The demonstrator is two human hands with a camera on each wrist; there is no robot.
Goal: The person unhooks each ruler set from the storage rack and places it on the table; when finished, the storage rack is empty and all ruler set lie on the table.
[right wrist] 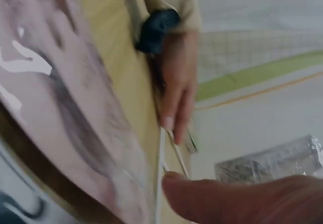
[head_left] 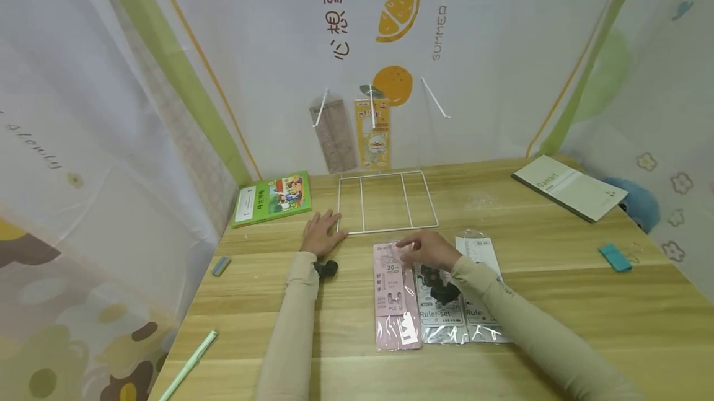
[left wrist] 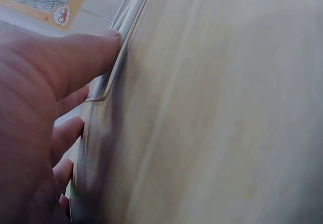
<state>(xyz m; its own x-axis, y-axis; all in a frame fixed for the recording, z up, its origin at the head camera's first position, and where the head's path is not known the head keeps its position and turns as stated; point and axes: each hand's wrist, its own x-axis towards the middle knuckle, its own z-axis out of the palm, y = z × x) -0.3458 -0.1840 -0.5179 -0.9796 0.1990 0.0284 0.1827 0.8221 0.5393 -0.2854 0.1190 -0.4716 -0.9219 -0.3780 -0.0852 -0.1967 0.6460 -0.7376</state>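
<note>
My left hand [head_left: 321, 235] rests on the table, fingers spread, at the front left corner of a white wire display rack [head_left: 385, 229]. In the left wrist view its thumb [left wrist: 96, 50] lies against the rack's wire [left wrist: 132, 12]. My right hand [head_left: 429, 250] hovers over the top of a pink ruler-set packet [head_left: 390, 289], index finger stretched out. The right wrist view shows that thumb [right wrist: 217, 196] extended, apart from the pink packet [right wrist: 75, 118]. Two pale ruler-set packets [head_left: 442, 317] [head_left: 484, 252] lie beside it, partly under my right wrist and sleeve.
A yellow duck packet [head_left: 372, 141] and a grey-brown packet [head_left: 334, 137] hang on rack hooks; the right hook [head_left: 436, 98] is bare. Around lie a green book [head_left: 273, 198], a pale notebook [head_left: 569, 187], a teal clip [head_left: 615, 257], a grey-blue eraser-like block [head_left: 220, 266] and a pen [head_left: 189, 365].
</note>
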